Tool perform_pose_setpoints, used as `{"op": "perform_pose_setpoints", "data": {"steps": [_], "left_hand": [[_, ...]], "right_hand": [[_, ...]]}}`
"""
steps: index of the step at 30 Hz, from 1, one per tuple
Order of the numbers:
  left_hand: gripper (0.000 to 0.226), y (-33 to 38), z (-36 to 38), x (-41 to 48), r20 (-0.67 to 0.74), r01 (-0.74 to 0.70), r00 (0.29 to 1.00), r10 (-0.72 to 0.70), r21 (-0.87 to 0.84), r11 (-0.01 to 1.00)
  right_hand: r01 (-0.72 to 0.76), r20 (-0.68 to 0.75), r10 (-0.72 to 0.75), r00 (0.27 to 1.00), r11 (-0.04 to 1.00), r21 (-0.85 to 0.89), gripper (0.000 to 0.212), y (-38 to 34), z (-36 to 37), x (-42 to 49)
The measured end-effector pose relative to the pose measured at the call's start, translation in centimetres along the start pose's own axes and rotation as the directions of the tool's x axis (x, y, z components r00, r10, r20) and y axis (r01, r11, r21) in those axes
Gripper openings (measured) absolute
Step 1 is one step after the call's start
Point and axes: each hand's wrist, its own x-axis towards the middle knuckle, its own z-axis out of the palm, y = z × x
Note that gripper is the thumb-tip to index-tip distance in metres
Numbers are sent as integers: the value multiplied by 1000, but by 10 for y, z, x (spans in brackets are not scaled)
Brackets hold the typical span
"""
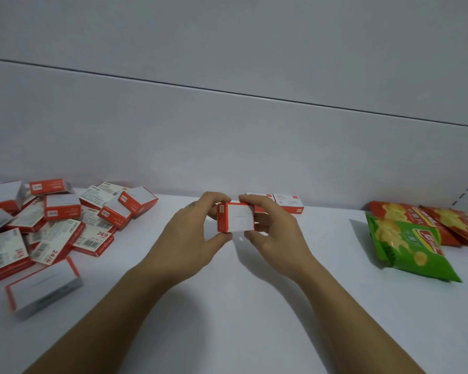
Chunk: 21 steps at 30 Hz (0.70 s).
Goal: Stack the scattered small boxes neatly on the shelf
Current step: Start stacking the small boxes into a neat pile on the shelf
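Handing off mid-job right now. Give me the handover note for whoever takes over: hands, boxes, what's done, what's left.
Left hand and right hand: both grip one small box, fingers curled round it, over the middle of the shelf.
Done: two boxes sit side by side at the back wall, just behind the held one.
Left: set the held box with them, then stack the scattered pile at the left.
Chip bags at the right: leave alone.
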Motion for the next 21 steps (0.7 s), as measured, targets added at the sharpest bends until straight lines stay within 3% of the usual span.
{"op": "perform_pose_setpoints", "data": {"steps": [5, 12, 16, 18, 21], "left_hand": [[53, 4, -3, 0, -53, -15, 999, 11, -76, 997], [49, 8, -2, -4, -52, -55, 997, 50, -107, 993], [43, 12, 0, -5, -81, -168, 983, 164, -50, 984], [48, 10, -1, -4, -66, -157, 986, 154, -40, 987], [52, 5, -2, -2, -28, -80, 997, 78, -64, 995]], "right_hand": [[-47, -45, 49, 998, 998, 44, 61, -8, 5, -3], [-241, 104, 226, 968, 957, 164, 70, -21, 6, -13], [-277, 93, 262, 961, 919, 279, 50, -26, 5, -11], [-287, 187, 224, 956, 837, 465, 34, -27, 4, -11], [-343, 275, 205, 939, 587, 733, 33, -26, 2, -9]]}}
